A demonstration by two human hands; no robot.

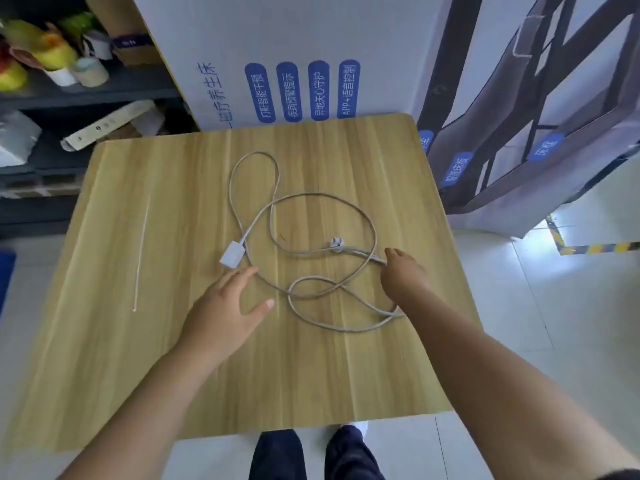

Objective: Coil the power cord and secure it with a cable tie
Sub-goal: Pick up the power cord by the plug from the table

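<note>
Both hands are reaching over the wooden table (104,358). Left hand (221,317) is hovering, fingers spread and empty, just near of the white adapter block (232,253). Right hand (403,275) is closing on a strand of the power cord (322,195); actual grasp I cannot tell. Cord is lying in loose tangled loops mid-table. Cable tie (142,251) is sitting untouched, far left. Coiling barely starting; tying still pending.

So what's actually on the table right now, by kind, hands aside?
Power cord: 1, loose and uncoiled
Cable tie: 1, lying straight at the left of the table
Total: 2
</note>
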